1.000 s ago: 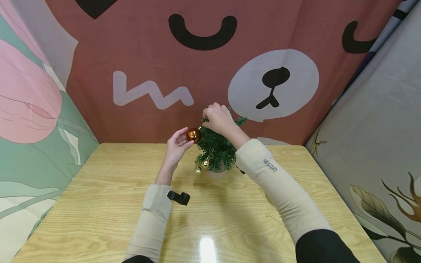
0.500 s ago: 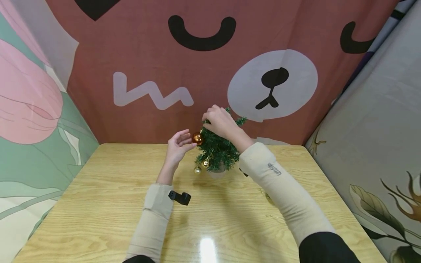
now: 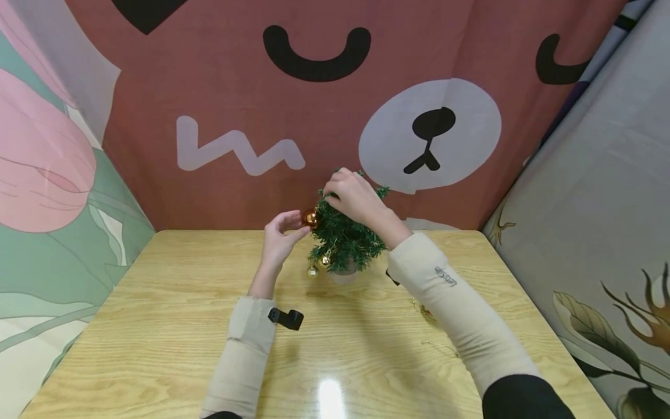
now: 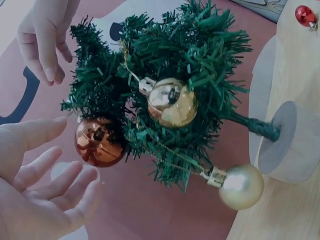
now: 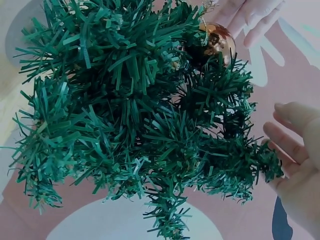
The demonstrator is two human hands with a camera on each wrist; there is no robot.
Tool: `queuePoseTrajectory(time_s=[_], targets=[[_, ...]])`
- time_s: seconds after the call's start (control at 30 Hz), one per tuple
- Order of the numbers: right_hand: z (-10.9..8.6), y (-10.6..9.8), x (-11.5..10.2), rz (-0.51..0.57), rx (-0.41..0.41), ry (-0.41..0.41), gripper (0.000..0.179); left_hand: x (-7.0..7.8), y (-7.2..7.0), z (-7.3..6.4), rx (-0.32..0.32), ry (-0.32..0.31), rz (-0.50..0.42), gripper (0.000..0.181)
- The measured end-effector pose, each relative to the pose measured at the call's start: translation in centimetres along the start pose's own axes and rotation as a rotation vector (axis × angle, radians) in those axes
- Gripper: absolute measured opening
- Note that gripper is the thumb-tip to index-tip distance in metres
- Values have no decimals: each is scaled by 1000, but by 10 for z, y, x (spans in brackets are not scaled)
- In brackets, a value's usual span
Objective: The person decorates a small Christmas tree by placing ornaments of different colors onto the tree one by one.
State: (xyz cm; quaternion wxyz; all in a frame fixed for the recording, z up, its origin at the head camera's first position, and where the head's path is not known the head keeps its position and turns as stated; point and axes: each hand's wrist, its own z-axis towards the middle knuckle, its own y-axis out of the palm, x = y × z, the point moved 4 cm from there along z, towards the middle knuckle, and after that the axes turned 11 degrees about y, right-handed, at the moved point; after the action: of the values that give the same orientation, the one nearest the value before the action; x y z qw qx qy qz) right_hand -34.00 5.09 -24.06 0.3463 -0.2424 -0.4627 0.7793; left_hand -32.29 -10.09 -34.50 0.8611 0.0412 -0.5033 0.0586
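Note:
A small green artificial Christmas tree (image 3: 348,238) stands on a round pale base (image 4: 295,142). A shiny copper bauble (image 4: 100,141) hangs at its upper left. Beside that bauble is my left hand (image 3: 278,238), its fingers spread and slightly bent; the left wrist view shows a gap between fingertips and bauble. My right hand (image 3: 355,196) hovers at the treetop, fingers loosely bent, close by a branch tip (image 5: 270,162) in the right wrist view. Lower on the tree hang a shiny gold bauble (image 4: 172,102) and a matte gold one (image 4: 242,187), both on gold strings.
On the wooden table (image 3: 199,326), right of the tree, a red bauble (image 4: 305,16) lies partly behind my right forearm. A gold string (image 3: 441,347) lies nearer the front. A printed cloth (image 3: 235,75) hangs right behind the table.
The left fingers, earlier round the copper bauble, have come away from it, and it hangs on the tree. My right forearm has swung slightly to the right while the hand stays near the treetop.

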Motion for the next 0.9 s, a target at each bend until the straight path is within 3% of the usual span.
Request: queuePoseTrajectory(time_s=[0.17, 0.57, 0.9], targets=[[-9, -5, 1, 84, 66, -30, 14, 5, -1, -6, 43, 35, 30, 29], [-37, -24, 14, 226, 226, -57, 10, 20, 8, -19, 33, 180, 68, 26], [-56, -31, 25, 298, 311, -73, 6, 28, 16, -29, 10, 207, 124, 26]])
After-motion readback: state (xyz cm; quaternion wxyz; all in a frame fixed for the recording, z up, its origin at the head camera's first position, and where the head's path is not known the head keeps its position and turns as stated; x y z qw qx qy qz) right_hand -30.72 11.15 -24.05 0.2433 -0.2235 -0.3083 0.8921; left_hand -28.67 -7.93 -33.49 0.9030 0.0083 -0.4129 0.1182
